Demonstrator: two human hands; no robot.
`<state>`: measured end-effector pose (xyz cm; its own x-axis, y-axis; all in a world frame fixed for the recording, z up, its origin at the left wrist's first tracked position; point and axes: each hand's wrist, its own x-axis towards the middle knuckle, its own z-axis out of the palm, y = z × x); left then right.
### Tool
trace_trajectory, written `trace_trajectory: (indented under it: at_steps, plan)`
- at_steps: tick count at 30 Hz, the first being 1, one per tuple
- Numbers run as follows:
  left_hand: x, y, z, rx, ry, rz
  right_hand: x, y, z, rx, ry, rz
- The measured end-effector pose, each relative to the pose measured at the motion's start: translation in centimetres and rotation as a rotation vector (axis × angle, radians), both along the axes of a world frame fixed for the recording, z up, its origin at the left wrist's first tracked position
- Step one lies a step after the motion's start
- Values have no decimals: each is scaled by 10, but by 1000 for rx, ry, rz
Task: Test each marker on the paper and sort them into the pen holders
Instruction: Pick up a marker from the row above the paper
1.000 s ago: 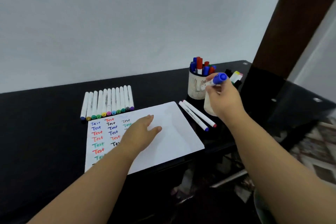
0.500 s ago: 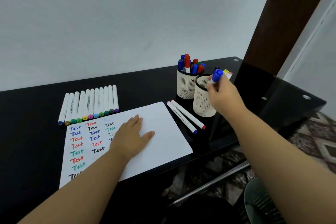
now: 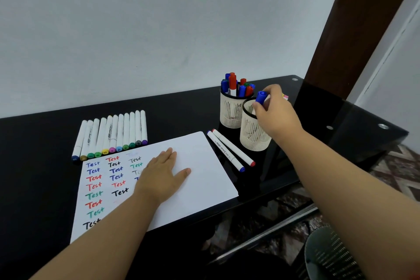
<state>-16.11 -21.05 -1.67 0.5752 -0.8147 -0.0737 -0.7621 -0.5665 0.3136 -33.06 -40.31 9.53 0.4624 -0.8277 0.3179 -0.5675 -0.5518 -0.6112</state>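
head view: the right hand [image 3: 276,113] pinched a blue-capped white marker [image 3: 261,98] over the nearer cream mesh pen holder [image 3: 254,137]; the left hand [image 3: 162,174] lay flat on the white paper [image 3: 204,166]. sorting step; release into the holder seemed next.

The paper [image 3: 200,166] bears the handwritten word "Test" repeated in blue, red, green and black.

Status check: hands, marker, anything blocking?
Left hand flat on paper. Right hand pinches blue marker over near holder. Nothing blocking.
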Motion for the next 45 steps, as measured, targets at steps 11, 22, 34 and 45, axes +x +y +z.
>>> trace_trajectory:
  at_steps: [11, 22, 34, 45]
  plan:
    - [2, -2, 0, 32, 10, 15, 6, -9, 6, -44, 356, 23]
    - [-4, -5, 4, 137, -92, -34, -6, 11, 17, -287, 342, 142]
    - [20, 36, 12, 143, 17, 70, 51, 50, 4, -312, 427, 488]
    - [51, 79, 15, 94, 5, 194, 158, 63, -39, -292, 634, 714]
